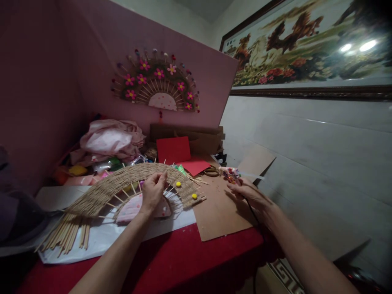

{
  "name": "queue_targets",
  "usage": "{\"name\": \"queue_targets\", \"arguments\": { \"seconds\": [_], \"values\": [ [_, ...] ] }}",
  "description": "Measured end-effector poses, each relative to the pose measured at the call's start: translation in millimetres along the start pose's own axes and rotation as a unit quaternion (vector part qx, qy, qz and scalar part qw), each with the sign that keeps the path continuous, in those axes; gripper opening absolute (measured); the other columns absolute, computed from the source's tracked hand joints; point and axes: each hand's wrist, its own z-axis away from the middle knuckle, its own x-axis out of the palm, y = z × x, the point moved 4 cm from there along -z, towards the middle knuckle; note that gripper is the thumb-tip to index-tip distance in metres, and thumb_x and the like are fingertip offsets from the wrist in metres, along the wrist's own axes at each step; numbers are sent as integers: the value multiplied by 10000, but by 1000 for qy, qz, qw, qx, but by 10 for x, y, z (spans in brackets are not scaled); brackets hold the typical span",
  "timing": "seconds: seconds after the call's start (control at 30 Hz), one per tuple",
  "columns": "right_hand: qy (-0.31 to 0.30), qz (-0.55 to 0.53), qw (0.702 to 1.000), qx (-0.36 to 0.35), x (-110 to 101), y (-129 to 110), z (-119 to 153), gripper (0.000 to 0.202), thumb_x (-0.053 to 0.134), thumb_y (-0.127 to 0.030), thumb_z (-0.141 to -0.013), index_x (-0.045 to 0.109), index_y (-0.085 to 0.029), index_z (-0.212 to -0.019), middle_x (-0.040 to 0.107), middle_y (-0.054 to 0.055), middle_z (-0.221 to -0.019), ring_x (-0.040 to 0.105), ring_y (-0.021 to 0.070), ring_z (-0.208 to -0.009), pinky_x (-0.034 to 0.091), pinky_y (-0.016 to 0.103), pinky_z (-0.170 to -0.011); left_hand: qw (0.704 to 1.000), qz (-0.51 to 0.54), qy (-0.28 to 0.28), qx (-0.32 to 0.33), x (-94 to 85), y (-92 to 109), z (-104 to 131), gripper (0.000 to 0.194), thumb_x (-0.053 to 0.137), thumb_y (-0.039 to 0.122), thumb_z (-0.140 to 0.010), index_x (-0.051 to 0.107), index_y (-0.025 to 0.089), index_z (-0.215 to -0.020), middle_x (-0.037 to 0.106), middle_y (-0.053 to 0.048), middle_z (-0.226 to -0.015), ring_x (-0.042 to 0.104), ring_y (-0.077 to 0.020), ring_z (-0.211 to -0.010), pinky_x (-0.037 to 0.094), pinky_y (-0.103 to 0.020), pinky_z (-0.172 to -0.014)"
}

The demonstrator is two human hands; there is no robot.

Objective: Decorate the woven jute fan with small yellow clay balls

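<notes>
A fan-shaped piece of wound twine on sticks (pixel 113 184) lies on a white sheet, with two yellow buttons (pixel 178 184) near its right end and pink dotted fabric (pixel 130 209) at its centre. Over the fan's middle is my left hand (pixel 154 190), its fingertips pinched together; whatever they hold is too small to name. To the right, my right hand (pixel 248 192) grips a glue gun (pixel 231 175) wrapped in patterned material, with a clear glue stick sticking out and a dark cord hanging down.
Loose sticks (pixel 69 234) lie at the left. Behind are bunched pink cloth (pixel 112 139), red card (pixel 174 150) and scissors (pixel 212 171). Brown cardboard (pixel 222 218) covers part of the red tablecloth (pixel 171 261). A flower-decorated fan (pixel 159 83) stands against the pink board.
</notes>
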Motion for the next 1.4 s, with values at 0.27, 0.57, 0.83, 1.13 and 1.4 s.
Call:
{"name": "queue_targets", "arguments": {
  "seconds": [0.27, 0.57, 0.83, 1.13, 1.4],
  "values": [
    [-164, 11, 986, -11, 702, -519, -239, 487, 563, -645, -734, 496, -163, -710, 462, -25, -584, 402, 61, -427, 320, 176, -330, 996, -25, 91, -8, -122, -57, -14, 354, 528, 477, -782, 575, 179, -596, 522, 17, -488, 426, -110, -462, 330, -224, -489],
    [-215, 46, 975, -14, 1130, -666, -504, 497, 518, -653, -761, 536, -158, -718, 478, -21, -556, 373, 53, -384, 276, 171, -302, 991, -67, 112, 7, -124, -28, 45, 353, 482, 447, -824, 556, 191, -592, 538, 15, -520, 476, -122, -524, 350, -228, -553],
    [-211, 35, 977, 24, 1225, -622, -603, 506, 566, -664, -715, 509, -164, -660, 468, -22, -560, 365, 49, -391, 268, 153, -276, 991, -84, 106, 3, -104, -33, 76, 351, 479, 438, -828, 543, 196, -583, 535, 12, -521, 470, -124, -516, 339, -235, -554],
    [-229, 40, 972, 25, 1270, -720, -594, 513, 563, -669, -706, 486, -171, -608, 440, -31, -504, 342, 54, -364, 267, 175, -261, 991, -84, 107, 6, -107, -87, 55, 342, 472, 435, -830, 539, 200, -591, 525, 11, -522, 468, -128, -526, 341, -233, -556],
    [-233, 72, 970, 2, 1279, -666, -636, 500, 516, -663, -752, 480, -181, -626, 419, -37, -486, 341, 58, -360, 283, 180, -275, 992, -77, 102, 3, -103, -69, 70, 338, 471, 427, -831, 537, 202, -588, 530, 10, -522, 474, -130, -531, 343, -236, -562]
  ]
}}
